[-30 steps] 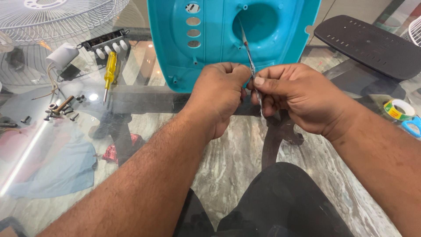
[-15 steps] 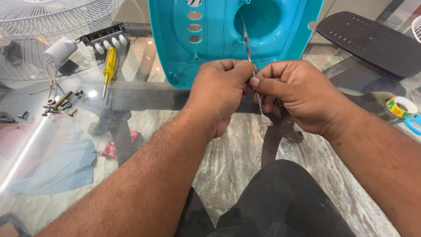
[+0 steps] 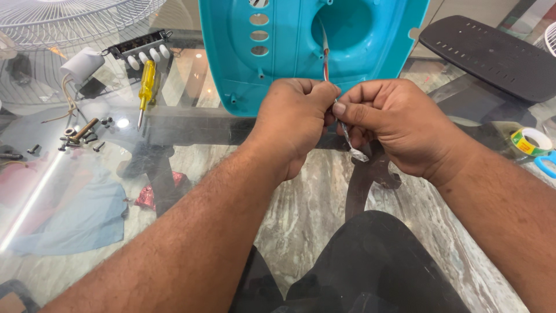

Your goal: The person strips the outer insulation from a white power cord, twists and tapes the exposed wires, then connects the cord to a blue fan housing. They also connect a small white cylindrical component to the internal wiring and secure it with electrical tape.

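- Glass forms the top of the bench [image 3: 191, 124], and a white wire fan guard [image 3: 75, 14] is seen at the far left corner.
- A white cylindrical part [image 3: 83, 64] with trailing wires is placed below the guard, and loose screws [image 3: 81, 138] are scattered near it.
- A black switch block with white buttons [image 3: 142, 51] is set next to a yellow-handled screwdriver [image 3: 146, 84], whose tip is pointed toward the near edge.
- A turquoise plastic fan housing [image 3: 289, 40] is stood on the bench in the middle, its hollow side turned to the camera.
- The left hand [image 3: 292, 124] is closed in a fist on the thin wires [image 3: 325, 55] that are led out of the housing.
- The right hand [image 3: 394, 130] is pinched tight on the same wires just beside the left, and their pale end is seen hanging below the fingers.
- A black slotted panel [image 3: 492, 55] is laid at the far right, with a roll of tape [image 3: 531, 141] near the edge.
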